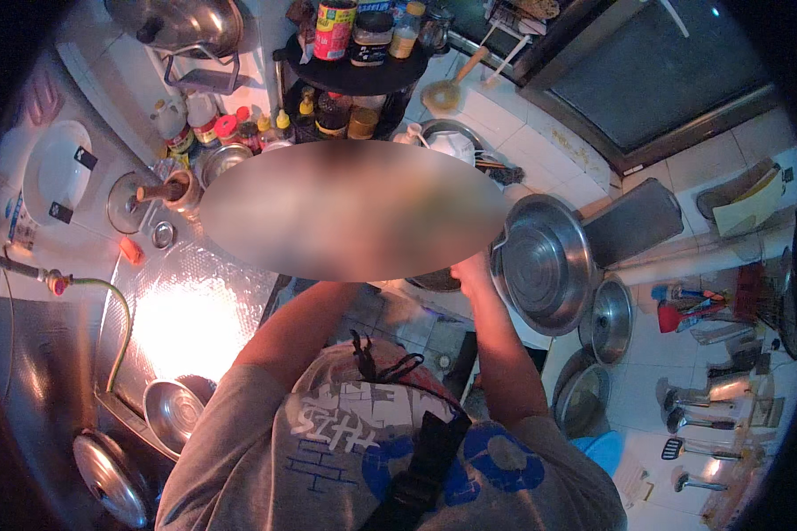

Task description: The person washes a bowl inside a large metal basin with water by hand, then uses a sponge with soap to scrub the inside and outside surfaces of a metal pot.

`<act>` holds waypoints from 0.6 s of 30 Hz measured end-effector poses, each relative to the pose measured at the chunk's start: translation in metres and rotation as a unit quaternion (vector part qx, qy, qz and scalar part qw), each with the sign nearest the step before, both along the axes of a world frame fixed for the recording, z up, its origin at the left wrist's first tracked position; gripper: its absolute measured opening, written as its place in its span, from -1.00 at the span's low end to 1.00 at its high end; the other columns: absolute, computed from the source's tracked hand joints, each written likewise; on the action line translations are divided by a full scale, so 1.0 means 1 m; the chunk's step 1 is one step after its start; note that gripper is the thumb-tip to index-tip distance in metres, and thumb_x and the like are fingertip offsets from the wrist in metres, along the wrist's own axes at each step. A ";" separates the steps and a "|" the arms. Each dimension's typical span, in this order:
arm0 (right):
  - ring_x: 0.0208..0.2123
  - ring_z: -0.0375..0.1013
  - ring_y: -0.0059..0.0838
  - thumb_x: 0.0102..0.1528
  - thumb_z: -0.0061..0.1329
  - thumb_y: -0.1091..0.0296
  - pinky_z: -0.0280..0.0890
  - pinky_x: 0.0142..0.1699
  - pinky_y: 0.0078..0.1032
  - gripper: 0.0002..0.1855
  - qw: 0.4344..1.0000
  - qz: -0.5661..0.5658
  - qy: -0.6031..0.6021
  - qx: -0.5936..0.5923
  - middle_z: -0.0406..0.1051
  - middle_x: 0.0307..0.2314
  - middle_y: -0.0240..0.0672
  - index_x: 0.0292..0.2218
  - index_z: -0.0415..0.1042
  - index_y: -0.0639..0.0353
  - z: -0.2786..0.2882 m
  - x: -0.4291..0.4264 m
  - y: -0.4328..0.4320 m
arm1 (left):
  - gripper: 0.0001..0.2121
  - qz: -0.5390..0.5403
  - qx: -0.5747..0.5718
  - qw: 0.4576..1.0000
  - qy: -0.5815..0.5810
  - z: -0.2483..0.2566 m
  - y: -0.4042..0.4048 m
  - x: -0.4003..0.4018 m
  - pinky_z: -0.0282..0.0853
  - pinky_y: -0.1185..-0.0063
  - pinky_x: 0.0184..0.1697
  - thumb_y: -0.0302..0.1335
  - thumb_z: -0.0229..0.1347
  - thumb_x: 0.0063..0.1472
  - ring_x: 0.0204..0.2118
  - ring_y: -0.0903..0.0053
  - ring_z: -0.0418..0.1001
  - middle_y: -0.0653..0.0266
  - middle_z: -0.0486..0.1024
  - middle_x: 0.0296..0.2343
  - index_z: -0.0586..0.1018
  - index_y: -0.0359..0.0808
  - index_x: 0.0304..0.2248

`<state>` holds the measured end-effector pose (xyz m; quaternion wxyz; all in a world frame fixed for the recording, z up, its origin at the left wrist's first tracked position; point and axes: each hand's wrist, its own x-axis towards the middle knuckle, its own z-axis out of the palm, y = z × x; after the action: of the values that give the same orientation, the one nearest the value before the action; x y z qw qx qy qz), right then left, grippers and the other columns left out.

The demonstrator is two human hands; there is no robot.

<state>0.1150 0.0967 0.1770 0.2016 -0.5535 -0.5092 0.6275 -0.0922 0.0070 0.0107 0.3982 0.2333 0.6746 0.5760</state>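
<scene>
A blurred oval patch hides the middle of the view. My left forearm runs up into it, so my left hand is out of sight. Part of my right hand (466, 271) shows at the patch's lower right edge, its fingers bent; whether it grips anything is hidden. Just beside it, to the left, a dark round rim (435, 279) shows below the blur. Right of my right wrist stands a wide stainless steel basin (541, 265), tilted towards me.
Left are a foil-covered surface (239, 272), a wooden mortar (184, 189) with its pestle and a metal bowl (176, 411). Sauce bottles (202, 119) and a two-tier black rack (358, 76) line the back. Metal bowls (608, 318) and hanging utensils (704, 421) are right.
</scene>
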 end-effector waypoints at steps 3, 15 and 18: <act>-0.67 0.25 -0.59 0.46 0.06 0.24 0.17 -0.60 -0.48 -0.50 0.986 -0.021 -0.039 0.163 0.40 -0.50 -0.47 0.36 0.51 -0.28 -0.046 0.016 0.020 | -0.57 -0.022 -0.003 1.000 0.011 -0.001 0.014 0.017 0.47 0.41 -0.39 -0.32 0.53 0.11 -0.45 0.47 0.55 0.19 0.58 -0.47 0.52 -0.40 -0.29; -0.12 0.67 0.17 0.40 0.04 0.33 0.52 -0.01 -0.13 -0.59 0.769 0.288 -0.135 0.555 0.64 -0.14 0.20 0.21 0.64 0.00 -0.027 0.003 0.004 | -0.56 -0.012 -0.067 0.997 0.035 -0.016 -0.014 -0.001 0.52 0.38 -0.33 -0.29 0.52 0.12 -0.42 0.43 0.57 0.19 0.59 -0.43 0.57 -0.42 -0.24; -0.15 0.66 0.22 0.39 0.05 0.32 0.52 -0.02 -0.07 -0.59 0.796 0.323 -0.138 0.493 0.62 -0.19 0.24 0.21 0.65 -0.06 -0.028 0.009 0.014 | -0.61 -0.021 -0.048 0.998 0.028 -0.010 -0.005 -0.005 0.50 0.44 -0.41 -0.35 0.51 0.16 -0.47 0.49 0.55 0.26 0.57 -0.46 0.54 -0.38 -0.25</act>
<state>0.1244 0.1105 0.1494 0.1604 -0.2633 -0.9213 0.2369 -0.0967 0.0018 0.0011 0.4022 0.2440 0.7070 0.5281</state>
